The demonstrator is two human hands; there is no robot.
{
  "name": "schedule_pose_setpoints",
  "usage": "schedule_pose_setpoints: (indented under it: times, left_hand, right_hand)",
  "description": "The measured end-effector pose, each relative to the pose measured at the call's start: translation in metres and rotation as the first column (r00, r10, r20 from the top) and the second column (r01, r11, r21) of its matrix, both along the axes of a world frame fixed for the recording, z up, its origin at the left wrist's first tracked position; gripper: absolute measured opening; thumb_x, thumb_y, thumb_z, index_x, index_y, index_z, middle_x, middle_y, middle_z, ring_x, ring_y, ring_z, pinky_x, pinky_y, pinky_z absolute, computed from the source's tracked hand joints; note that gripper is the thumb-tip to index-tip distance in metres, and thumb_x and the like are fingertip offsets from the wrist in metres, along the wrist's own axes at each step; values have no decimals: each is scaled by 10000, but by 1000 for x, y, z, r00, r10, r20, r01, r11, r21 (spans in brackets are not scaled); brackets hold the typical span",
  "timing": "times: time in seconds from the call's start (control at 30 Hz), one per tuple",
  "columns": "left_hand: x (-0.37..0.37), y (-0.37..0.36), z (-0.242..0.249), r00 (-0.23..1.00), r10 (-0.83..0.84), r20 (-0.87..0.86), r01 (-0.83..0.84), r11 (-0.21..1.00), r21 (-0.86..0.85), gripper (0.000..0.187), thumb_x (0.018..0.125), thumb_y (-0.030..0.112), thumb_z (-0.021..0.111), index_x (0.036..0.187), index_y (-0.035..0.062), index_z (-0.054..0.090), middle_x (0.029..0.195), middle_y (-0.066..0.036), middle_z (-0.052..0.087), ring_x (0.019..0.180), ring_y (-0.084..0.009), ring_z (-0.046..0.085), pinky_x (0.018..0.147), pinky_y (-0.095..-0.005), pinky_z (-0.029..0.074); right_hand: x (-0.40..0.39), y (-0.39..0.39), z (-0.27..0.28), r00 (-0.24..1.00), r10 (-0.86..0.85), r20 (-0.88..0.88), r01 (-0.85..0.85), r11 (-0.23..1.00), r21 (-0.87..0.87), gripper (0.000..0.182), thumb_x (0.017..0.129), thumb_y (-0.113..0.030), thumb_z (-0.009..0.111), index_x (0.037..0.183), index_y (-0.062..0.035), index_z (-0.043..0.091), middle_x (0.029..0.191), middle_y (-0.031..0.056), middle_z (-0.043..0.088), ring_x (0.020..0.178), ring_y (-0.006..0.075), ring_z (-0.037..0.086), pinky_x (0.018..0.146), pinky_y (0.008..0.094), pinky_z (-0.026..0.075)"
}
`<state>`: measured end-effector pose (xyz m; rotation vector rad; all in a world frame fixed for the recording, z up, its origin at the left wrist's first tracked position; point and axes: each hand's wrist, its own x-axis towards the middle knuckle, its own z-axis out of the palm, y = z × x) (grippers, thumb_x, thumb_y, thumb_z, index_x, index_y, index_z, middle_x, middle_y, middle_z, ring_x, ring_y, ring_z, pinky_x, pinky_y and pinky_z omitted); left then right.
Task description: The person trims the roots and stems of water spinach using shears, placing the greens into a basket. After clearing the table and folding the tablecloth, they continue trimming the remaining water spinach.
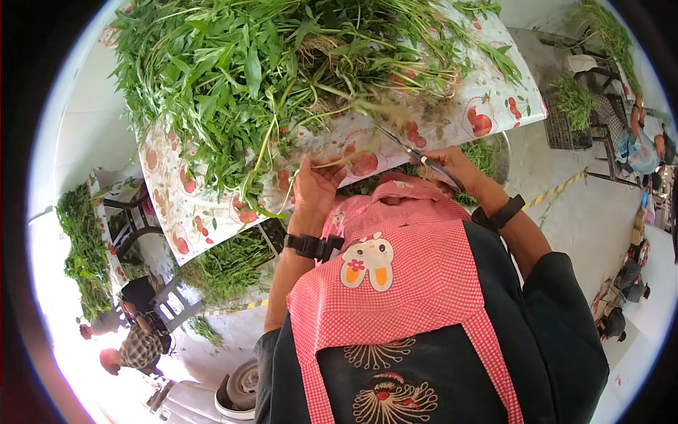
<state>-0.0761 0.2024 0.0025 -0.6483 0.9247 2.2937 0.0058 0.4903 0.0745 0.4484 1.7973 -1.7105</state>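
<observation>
A thin stem (353,157) sits pinched in the fingers of the left hand (316,187), by the near edge of the fruit-print tablecloth (441,131); the right hand (455,169) grips scissors (404,145), their tips toward the leafy plants (233,92) heaped there

Leafy stalks (240,85) lie heaped on the surface (448,129), scissors (412,152) above its near edge; to its right, a crate (567,137) carries another bunch (573,100).

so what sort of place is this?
Probably a workspace for handling cut or pulled plants: leafy greens are heaped on a fruit-print table cover, the right hand holds scissors, and more greens lie at far left.
</observation>
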Motion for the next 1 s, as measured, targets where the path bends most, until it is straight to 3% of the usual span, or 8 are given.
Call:
schedule_pose_setpoints:
  times: [0.13,0.23,0.3,0.33,0.53,0.63,0.87,1.0]
  left_hand:
    - [-5,-10,-5,997,77,21,-78,996,37,406,982,339,335,853,4,524,977,-212,608,859,-293,607,741,-395,530]
    - [-13,-4,-6,980,193,44,-190,980,-52,372,982,319,345,919,0,525,1021,-203,596,851,-282,603,746,-389,530]
    - [-26,0,-11,968,246,44,-248,968,42,319,976,289,381,988,1,517,1056,-184,589,852,-260,604,693,-346,520]
    - [-33,0,-13,968,249,42,-251,967,43,319,976,289,381,988,1,517,1056,-184,589,852,-260,604,693,-346,520]
    - [-69,-3,-14,982,189,8,-189,976,108,256,958,261,448,1036,23,498,1011,-102,603,819,-198,608,532,-271,428]
    - [-74,-5,-30,957,282,69,-290,943,166,209,961,283,441,991,81,486,939,-68,613,779,-179,605,488,-256,400]
    - [-25,-8,-21,982,177,60,-182,980,84,205,980,259,386,972,78,481,796,-42,557,609,-145,475,496,-261,375]
    - [-3,-13,-14,987,128,100,-143,977,156,210,976,238,381,956,65,499,769,-45,544,584,-137,438,506,-268,362]
  right_hand:
    - [-7,-4,10,999,-43,-8,43,999,-28,365,826,-346,680,1104,-115,625,577,-41,480,439,55,466,375,222,379]
    - [-9,-5,-31,996,-75,-43,70,992,-109,356,827,-344,680,1088,-108,622,593,-25,502,438,68,481,390,232,399]
    - [-22,-15,-26,999,-32,0,31,994,-103,358,865,-295,632,1135,-66,582,636,-14,503,464,71,496,426,235,410]
    - [-29,-21,-24,999,8,45,-4,995,-101,360,903,-246,583,1182,-24,543,678,-2,504,491,74,512,463,238,422]
    - [-65,-43,-23,998,-16,-68,15,1000,-17,424,874,-407,589,1055,-24,611,545,11,514,426,104,525,391,228,383]
    - [-63,-44,-16,997,-14,-78,17,999,45,443,864,-431,594,1027,-21,626,504,8,496,388,98,497,366,224,361]
    - [-36,-40,-15,999,10,-30,-11,999,-40,372,840,-412,643,911,-47,649,497,-18,470,393,70,432,353,229,343]
    - [-33,-42,-17,998,57,-37,-60,994,-92,353,844,-400,646,915,-54,634,508,-19,466,405,64,439,359,220,339]
